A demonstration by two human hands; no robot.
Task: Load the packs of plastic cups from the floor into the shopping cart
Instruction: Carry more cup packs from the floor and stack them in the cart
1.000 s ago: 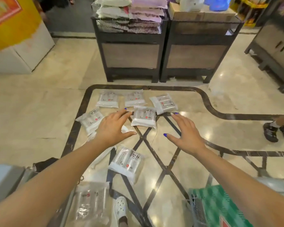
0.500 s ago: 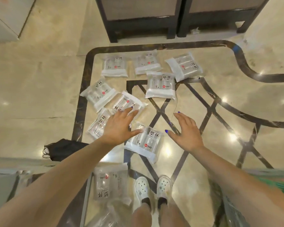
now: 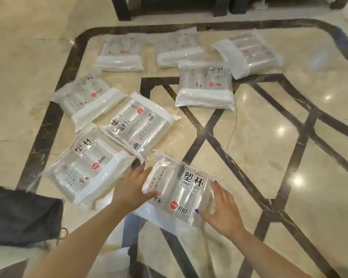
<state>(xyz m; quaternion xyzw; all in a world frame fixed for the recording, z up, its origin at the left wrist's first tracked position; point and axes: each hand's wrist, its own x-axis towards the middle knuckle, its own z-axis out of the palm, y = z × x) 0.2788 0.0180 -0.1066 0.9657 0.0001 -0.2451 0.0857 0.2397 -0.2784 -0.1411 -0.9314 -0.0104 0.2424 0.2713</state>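
Several clear packs of plastic cups lie on the marble floor. The nearest pack (image 3: 179, 191) has black characters and a red "100" sticker. My left hand (image 3: 134, 187) grips its left edge and my right hand (image 3: 222, 209) grips its right edge, thumbs on top. Other packs lie beyond: one at the left (image 3: 84, 169), one tilted in the middle (image 3: 137, 125), one further left (image 3: 86, 97), one at centre right (image 3: 205, 87), and three in a far row (image 3: 120, 54) (image 3: 180, 50) (image 3: 247, 53). The shopping cart is not visible.
A black bag (image 3: 22, 215) lies on the floor at the lower left. Dark legs of display stands (image 3: 121, 9) stand at the far edge. The beige marble floor (image 3: 289, 157) has dark inlay lines and glare spots.
The view has dropped closer to the floor. Both hands went from hovering open over the packs to closing on the nearest pack's two sides.
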